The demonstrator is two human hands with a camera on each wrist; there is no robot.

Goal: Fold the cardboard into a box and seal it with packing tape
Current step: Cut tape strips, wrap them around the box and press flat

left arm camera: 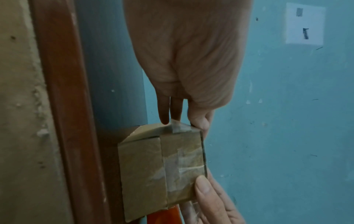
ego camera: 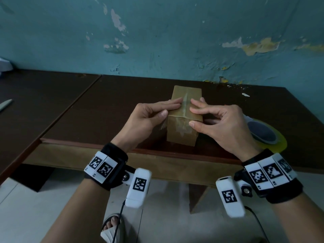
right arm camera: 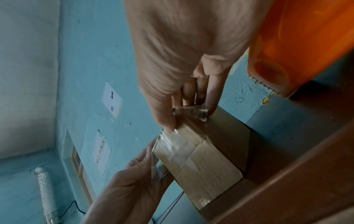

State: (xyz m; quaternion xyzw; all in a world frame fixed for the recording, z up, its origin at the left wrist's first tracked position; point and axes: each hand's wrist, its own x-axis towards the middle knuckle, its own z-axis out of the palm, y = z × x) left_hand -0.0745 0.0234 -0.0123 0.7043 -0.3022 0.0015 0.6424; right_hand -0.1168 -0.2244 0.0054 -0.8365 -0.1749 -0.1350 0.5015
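Note:
A small brown cardboard box point(ego camera: 182, 135) stands closed near the front edge of the dark table point(ego camera: 105, 106). Clear tape point(ego camera: 185, 106) runs along its top seam and down the near face point(left arm camera: 180, 166). My left hand point(ego camera: 172, 109) lays straight fingers on the top left of the box, thumb at the near left corner point(left arm camera: 199, 122). My right hand point(ego camera: 193, 117) presses its index finger on the top right and its thumb on the near face point(left arm camera: 203, 186). In the right wrist view a loose wrinkled bit of tape point(right arm camera: 191, 112) lies under the right fingertips point(right arm camera: 212, 106).
A tape roll in an orange dispenser point(ego camera: 266, 135) point(right arm camera: 306, 45) lies just right of the right hand. A pale blade point(ego camera: 5, 105) rests at the far left of the table. The teal wall point(ego camera: 175, 41) stands behind. The table's front edge point(ego camera: 122, 149) is close below the box.

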